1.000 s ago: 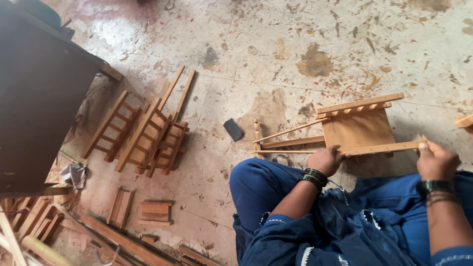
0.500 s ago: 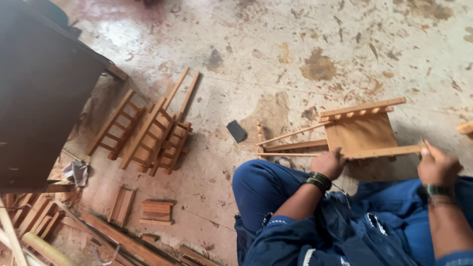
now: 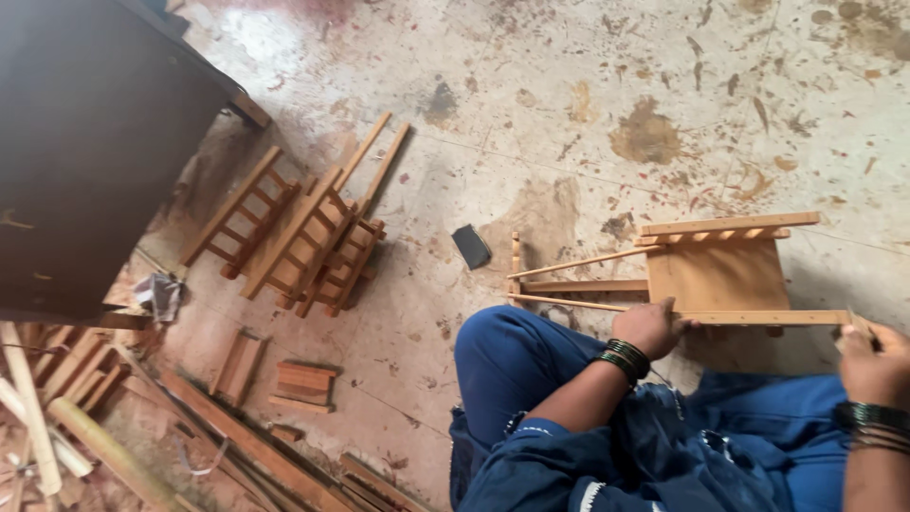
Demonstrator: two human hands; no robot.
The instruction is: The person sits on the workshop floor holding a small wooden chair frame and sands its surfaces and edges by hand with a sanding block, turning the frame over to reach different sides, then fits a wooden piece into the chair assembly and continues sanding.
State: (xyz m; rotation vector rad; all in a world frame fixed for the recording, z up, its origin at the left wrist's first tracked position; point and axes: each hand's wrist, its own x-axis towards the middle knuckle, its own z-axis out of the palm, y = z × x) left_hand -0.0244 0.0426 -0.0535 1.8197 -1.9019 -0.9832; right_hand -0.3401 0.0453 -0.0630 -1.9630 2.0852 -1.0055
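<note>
Both hands are gripping the small wooden chair frame point(image 3: 718, 275), left hand point(image 3: 648, 328) and right hand point(image 3: 870, 351) clamping its near rail, best kept level on the floor point(image 3: 569, 114).

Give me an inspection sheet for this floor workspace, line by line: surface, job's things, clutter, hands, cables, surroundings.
Surface: stained concrete floor.
Job's things: small wooden chair frame lying on its side on the floor.
Clutter: stack of wooden ladder frames, dark block, small wood pieces, crumpled rag.
Hands: left hand grips the frame's near rail; right hand holds the rail's end.
Cables: nothing seen.
Surroundings: dark cabinet at left, scrap timber in the lower left corner.
</note>
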